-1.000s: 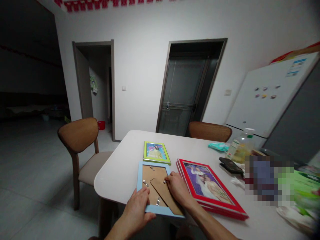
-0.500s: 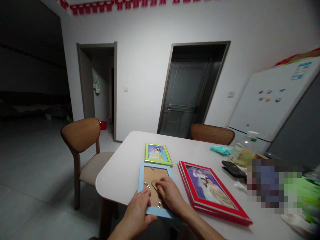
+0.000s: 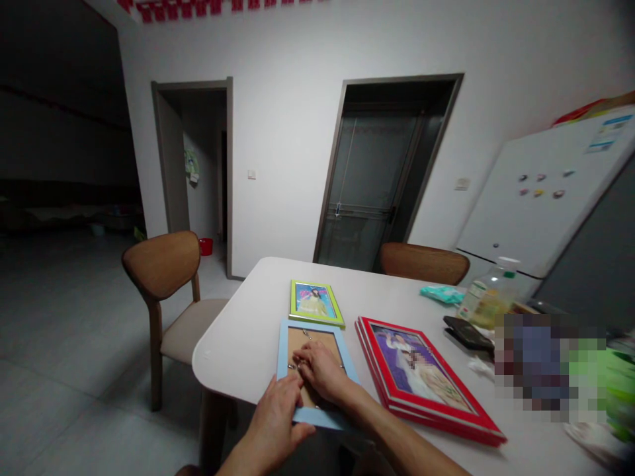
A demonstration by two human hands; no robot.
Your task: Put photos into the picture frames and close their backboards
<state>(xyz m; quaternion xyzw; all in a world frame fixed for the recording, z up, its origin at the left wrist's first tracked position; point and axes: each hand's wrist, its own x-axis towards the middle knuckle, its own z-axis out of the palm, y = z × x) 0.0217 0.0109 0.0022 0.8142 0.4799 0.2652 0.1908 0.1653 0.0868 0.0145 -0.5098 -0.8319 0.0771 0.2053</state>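
Observation:
A light-blue picture frame [image 3: 282, 357] lies face down at the table's near edge, its brown backing board [image 3: 325, 340] facing up. Small metal clips hold that board, one of them at the top [image 3: 307, 334]. My left hand [image 3: 282, 404] grips the frame's lower left corner, thumb at the front edge. Over the board, my right hand [image 3: 320, 371] has its fingers bunched on the left metal clip [image 3: 292, 365], which they partly cover. Behind the blue frame lies a green picture frame [image 3: 342, 322], photo side up. Red picture frames [image 3: 436, 420] are stacked to the right.
On the white table [image 3: 238, 344], further right, are a black phone-like object [image 3: 469, 334], a turquoise packet [image 3: 441, 295], a clear bottle [image 3: 489, 297] and crumpled tissue [image 3: 480, 367]. Wooden chairs stand at the left [image 3: 166, 264] and the far side [image 3: 424, 261].
My right hand has moved left across the backing board, from its middle to the left clip. My left hand keeps its grip on the frame. The view has shifted slightly.

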